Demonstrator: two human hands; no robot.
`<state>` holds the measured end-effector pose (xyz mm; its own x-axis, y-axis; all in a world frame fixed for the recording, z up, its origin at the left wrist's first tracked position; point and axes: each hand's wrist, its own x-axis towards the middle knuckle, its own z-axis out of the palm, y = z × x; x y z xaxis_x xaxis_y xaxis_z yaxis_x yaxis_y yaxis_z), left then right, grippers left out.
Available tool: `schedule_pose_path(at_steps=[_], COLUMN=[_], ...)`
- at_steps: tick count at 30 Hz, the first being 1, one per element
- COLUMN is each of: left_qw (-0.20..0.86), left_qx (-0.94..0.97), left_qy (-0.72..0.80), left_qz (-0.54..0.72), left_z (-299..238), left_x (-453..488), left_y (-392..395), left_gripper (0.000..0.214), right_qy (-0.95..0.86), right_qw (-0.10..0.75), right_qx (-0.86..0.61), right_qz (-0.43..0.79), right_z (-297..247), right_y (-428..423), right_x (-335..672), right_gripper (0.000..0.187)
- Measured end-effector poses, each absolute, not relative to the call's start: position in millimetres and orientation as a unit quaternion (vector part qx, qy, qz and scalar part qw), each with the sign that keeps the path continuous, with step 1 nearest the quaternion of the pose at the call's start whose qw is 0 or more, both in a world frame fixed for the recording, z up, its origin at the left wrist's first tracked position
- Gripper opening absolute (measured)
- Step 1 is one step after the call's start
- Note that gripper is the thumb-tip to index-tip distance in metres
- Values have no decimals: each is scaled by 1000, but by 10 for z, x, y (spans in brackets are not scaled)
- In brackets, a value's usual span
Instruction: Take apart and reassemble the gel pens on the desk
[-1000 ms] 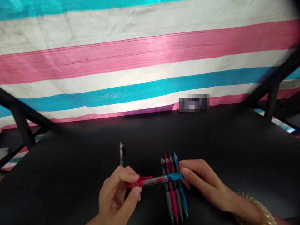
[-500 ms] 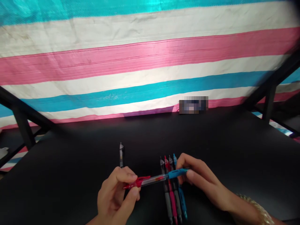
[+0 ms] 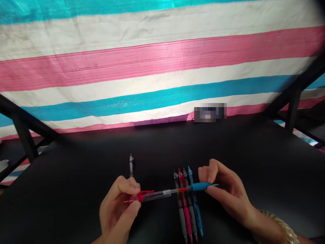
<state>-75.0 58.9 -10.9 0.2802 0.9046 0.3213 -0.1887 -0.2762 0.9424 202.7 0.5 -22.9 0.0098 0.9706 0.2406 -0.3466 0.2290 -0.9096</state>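
My left hand (image 3: 118, 210) pinches the clear barrel (image 3: 152, 195) of a pen with a red clip and plunger. My right hand (image 3: 224, 193) pinches the blue grip section (image 3: 200, 186) at the pen's tip end. The two pieces have come apart along the pen's axis, and the thin ink refill shows between them. Below them several pens (image 3: 188, 210) lie side by side on the black table (image 3: 76, 183): black, red, black and blue. A single black pen (image 3: 131, 165) lies alone just beyond my left hand.
A striped tarp (image 3: 152, 67) in pink, white and turquoise hangs behind the table. Black frame bars (image 3: 22, 132) slant at the left and right. A small blurred object (image 3: 210, 112) sits at the table's far edge. A bracelet is on my right wrist.
My hands have moved apart: the left drew the clear barrel leftward and the right pulled the blue grip rightward, so the gap between the two pen pieces has widened.
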Motion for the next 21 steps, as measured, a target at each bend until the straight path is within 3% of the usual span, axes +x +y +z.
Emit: schedule_pose_path(at_steps=[7, 21], left_qw=[545, 554], left_qx=[552, 564], left_qy=[332, 318], left_qz=[536, 524], left_z=[-20, -17], left_x=[-761, -763], left_y=[584, 604], left_gripper=[13, 10], right_qy=[-430, -450], right_qw=[678, 662], right_qx=[-313, -323], right_qz=[508, 505], right_z=[-236, -199], right_y=[-1, -28], right_x=[2035, 2039], right_gripper=[22, 26])
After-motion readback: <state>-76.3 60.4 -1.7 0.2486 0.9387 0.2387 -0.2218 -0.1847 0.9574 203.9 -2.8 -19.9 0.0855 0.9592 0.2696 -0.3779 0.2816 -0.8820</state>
